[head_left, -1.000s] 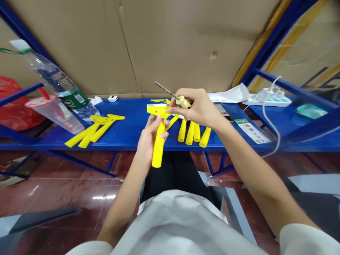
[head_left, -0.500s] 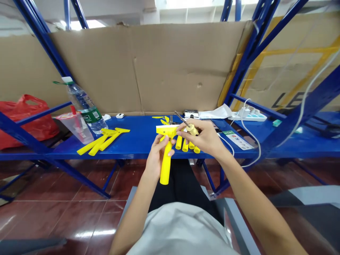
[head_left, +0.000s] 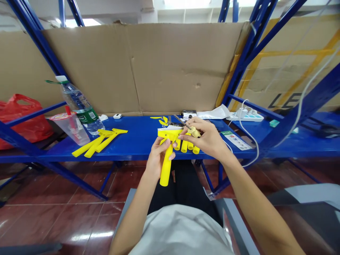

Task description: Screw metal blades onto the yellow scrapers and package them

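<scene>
Since the earlier frame, the yellow scraper (head_left: 166, 164) has tilted slightly; the handling seems to remain at its head. The left hand (head_left: 157, 156) grips its handle, in the air near the blue surface (head_left: 140, 141); the right hand (head_left: 208, 138) clasps a screwdriver (head_left: 194, 132), its fingertips beside the scraper's head.

L hand (head_left: 156, 158) grips ylw scraper (head_left: 165, 170); R hand (head_left: 209, 139), tool (head_left: 193, 132).

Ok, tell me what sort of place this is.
Probably a workshop or storeroom workstation: a blue metal shelf serves as bench, a cardboard sheet stands behind it, and several similar yellow T-shaped tools lie on it.
</scene>
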A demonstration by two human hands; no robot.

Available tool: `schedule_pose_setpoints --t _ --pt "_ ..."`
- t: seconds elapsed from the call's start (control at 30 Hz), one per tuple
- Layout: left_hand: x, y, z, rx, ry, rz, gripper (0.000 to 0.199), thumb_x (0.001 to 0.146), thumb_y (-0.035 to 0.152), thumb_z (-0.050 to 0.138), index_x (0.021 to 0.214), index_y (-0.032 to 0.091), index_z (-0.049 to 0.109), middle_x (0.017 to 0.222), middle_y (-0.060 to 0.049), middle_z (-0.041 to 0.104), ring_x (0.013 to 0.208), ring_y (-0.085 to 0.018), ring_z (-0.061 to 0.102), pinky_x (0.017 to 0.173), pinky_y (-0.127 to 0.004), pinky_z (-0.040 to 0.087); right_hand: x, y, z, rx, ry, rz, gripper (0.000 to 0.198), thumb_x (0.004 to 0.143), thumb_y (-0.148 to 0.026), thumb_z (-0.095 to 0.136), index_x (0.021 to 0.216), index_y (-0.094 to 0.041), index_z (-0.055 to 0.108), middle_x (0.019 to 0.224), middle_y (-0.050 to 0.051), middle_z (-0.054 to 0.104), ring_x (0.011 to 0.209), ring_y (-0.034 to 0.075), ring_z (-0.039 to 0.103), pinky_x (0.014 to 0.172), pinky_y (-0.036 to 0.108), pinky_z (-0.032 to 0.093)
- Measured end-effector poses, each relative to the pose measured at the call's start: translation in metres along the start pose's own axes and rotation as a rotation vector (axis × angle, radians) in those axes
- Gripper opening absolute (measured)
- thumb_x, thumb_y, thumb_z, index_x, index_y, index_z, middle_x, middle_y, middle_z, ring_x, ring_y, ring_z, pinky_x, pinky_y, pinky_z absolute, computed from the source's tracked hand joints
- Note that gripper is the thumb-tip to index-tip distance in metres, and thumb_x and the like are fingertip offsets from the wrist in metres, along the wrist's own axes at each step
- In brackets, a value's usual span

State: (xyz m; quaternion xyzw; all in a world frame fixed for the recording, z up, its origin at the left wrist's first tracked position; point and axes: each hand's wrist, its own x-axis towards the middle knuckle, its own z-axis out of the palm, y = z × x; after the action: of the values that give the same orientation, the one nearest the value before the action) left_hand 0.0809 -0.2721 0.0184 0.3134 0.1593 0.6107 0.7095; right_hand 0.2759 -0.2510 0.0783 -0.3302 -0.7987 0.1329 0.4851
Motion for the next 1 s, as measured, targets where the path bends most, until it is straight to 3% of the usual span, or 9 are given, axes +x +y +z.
schedule_pose_setpoints --t 0.23,0.47,0.77,0.83,1.0 --pt "0.002 -0.004 -0.003 0.045 -0.024 -0.008 0.026 0.077 0.02 0.093 0.093 0.022 0.073 0.109 -0.007 0.074 0.08 -0.013 0.066 0.047 -0.017 0.044 0.01 -0.003 -0.009 -0.055 -0.085 0.058 0.029 0.086 -0.053 0.086 0.081 -0.025 0.082 0.099 0.006 0.069 0.088 0.024 0.067 0.083 0.041 0.051" --pt "0.002 -0.002 -0.002 0.085 -0.009 0.007 0.035 0.075 0.02 0.095 0.102 0.02 0.072 0.111 -0.008 0.075 0.08 -0.014 0.067 0.047 -0.017 0.044 0.026 -0.012 -0.015 -0.217 -0.215 0.106 0.04 0.085 -0.055 0.086 0.074 -0.018 0.075 0.087 0.007 0.071 0.079 0.022 0.063 0.074 0.037 0.044" --pt "0.005 0.003 -0.005 0.053 0.035 0.028 0.038 0.073 0.019 0.094 0.103 0.021 0.073 0.111 -0.008 0.076 0.077 -0.014 0.067 0.045 -0.016 0.043 0.039 0.0 -0.01 -0.022 -0.267 0.148 0.039 0.077 -0.055 0.09 0.076 -0.018 0.078 0.087 0.006 0.074 0.081 0.02 0.065 0.073 0.035 0.045" --pt "0.006 0.004 -0.006 0.044 0.044 0.028 0.037 0.073 0.018 0.094 0.104 0.02 0.073 0.113 -0.009 0.076 0.077 -0.014 0.068 0.045 -0.017 0.043 0.039 0.004 -0.007 -0.018 -0.256 0.172 0.04 0.076 -0.055 0.09 0.076 -0.018 0.077 0.086 0.005 0.073 0.074 0.018 0.062 0.066 0.033 0.043" --pt "0.008 0.007 -0.009 0.046 0.056 0.021 0.035 0.075 0.017 0.093 0.104 0.021 0.073 0.111 -0.008 0.076 0.077 -0.014 0.069 0.045 -0.016 0.043 0.041 0.013 -0.002 0.114 -0.291 0.371 0.046 0.069 -0.053 0.096 0.08 -0.02 0.067 0.06 -0.006 0.057 0.044 0.009 0.045 0.042 0.027 0.032"
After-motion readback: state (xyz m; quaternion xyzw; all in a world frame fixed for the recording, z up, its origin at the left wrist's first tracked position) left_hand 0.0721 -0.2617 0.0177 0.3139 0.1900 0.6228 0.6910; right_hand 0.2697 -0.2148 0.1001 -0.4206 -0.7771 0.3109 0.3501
